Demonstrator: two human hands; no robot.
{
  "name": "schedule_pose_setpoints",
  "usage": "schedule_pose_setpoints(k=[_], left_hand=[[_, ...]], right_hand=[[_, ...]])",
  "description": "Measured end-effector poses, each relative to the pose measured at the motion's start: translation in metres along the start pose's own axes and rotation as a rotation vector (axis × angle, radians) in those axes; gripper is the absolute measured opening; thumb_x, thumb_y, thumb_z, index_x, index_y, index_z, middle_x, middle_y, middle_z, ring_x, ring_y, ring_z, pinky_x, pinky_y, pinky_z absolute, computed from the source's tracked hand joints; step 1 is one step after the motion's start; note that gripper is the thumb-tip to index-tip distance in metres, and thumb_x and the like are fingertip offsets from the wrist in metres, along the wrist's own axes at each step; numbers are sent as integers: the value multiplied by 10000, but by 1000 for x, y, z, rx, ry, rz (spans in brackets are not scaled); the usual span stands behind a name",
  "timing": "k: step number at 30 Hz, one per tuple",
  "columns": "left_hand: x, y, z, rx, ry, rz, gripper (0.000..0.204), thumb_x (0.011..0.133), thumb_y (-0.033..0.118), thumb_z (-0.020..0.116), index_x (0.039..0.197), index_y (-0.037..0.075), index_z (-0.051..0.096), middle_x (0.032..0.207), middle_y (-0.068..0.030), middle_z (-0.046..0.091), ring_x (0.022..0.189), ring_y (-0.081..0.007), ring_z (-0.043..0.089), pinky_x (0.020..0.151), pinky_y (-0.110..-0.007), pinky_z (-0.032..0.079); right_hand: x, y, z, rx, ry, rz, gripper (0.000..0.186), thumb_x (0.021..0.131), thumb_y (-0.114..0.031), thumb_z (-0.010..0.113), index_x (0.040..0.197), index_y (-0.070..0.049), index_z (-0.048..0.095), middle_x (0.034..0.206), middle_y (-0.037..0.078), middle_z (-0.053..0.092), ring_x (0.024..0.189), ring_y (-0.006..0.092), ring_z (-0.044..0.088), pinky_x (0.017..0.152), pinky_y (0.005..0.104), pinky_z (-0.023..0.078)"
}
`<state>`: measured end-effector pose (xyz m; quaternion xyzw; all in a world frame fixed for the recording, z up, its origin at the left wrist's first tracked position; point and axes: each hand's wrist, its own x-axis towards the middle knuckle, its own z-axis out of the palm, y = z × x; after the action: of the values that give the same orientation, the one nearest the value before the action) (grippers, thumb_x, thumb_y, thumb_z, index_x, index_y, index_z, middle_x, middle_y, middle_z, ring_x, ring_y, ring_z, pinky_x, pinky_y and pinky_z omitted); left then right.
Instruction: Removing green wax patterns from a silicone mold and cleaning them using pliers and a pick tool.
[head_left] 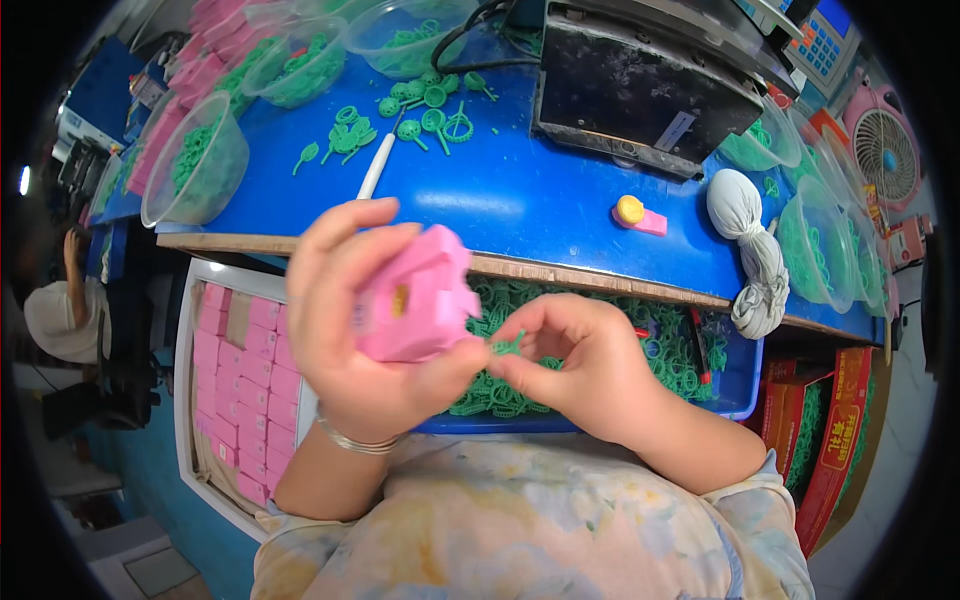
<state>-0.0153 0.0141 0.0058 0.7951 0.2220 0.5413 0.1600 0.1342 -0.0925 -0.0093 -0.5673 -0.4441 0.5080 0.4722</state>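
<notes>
My left hand (340,345) is wrapped round a pink plastic block-like casing (425,295), which has a notched edge and a small yellow mark. It is tilted in front of me, above the table's front edge. Close by on its right, my right hand (600,365) pinches a small green plastic piece (508,345) between thumb and finger, near the casing's lower right corner. Fingers partly hide the green piece. Beneath both hands, a blue tray (740,385) holds a heap of loose green plastic parts (515,395).
Green parts (430,110) and a white pen-like tool (378,165) lie on the blue table (480,210). A dark machine (630,100) stands beyond. Clear tubs (200,165) flank it, with a grey cloth bundle (745,245) at right. Pink casings (245,385) fill a box lower left.
</notes>
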Motion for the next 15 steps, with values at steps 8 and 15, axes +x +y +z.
schedule_pose_setpoints(k=[8, 15], left_hand=[[-21, 22, -15, -492, -589, -594, 248, 698, 28, 724, 936, -9, 665, 824, -113, 666, 708, -173, 631, 638, -265, 492], [-24, 20, -6, -194, -380, -267, 213, 699, 7, 719, 904, 9, 660, 895, -120, 662, 753, -208, 628, 646, -283, 498]], right_hand=[[2, 11, -4, 17, 191, -529, 223, 712, -63, 751, 904, -38, 640, 901, 54, 574, 665, 106, 533, 614, 259, 456], [-22, 29, -41, -1061, 48, -190, 318, 718, -269, 723, 815, -17, 554, 718, 135, 596, 641, 298, 599, 563, 375, 474]])
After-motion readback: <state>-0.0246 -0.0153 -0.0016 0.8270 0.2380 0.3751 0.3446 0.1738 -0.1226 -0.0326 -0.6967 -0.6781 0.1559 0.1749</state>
